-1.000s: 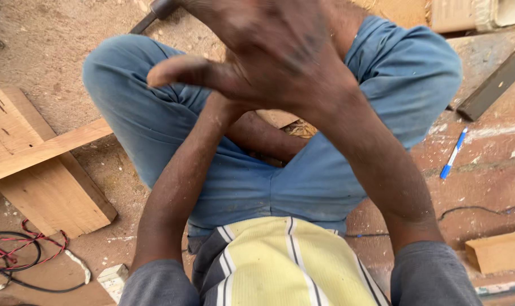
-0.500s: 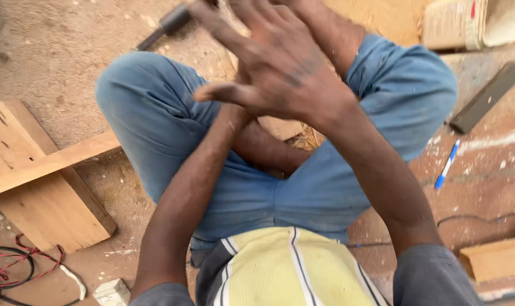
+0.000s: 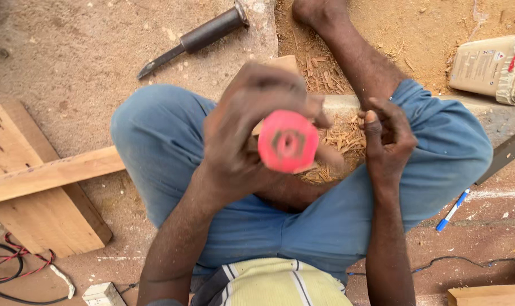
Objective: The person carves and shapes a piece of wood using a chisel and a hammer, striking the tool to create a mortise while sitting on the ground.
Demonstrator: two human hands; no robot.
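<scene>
My left hand (image 3: pixel 240 136) is raised over my lap and grips a round pink-red object (image 3: pixel 288 141) whose end, with a dark square-shaped hollow, faces the camera. My right hand (image 3: pixel 389 136) hovers just to its right with the fingers loosely curled, holding nothing and not touching the pink object. I sit cross-legged in blue trousers (image 3: pixel 336 226). Wood shavings (image 3: pixel 336 141) lie in my lap behind the pink object. What the left hand's palm covers is hidden.
A chisel with a dark handle (image 3: pixel 195 37) lies on the ground ahead. Wooden boards (image 3: pixel 48 187) lie at the left, red and black wires (image 3: pixel 8 272) at lower left. A blue pen (image 3: pixel 452 209) and a dark bar (image 3: pixel 506 153) lie at right, a beige carton (image 3: pixel 489 65) at upper right.
My hands, crossed and close to the camera before, have come apart. The left hand now shows the pink object; the right hand has moved to the right side.
</scene>
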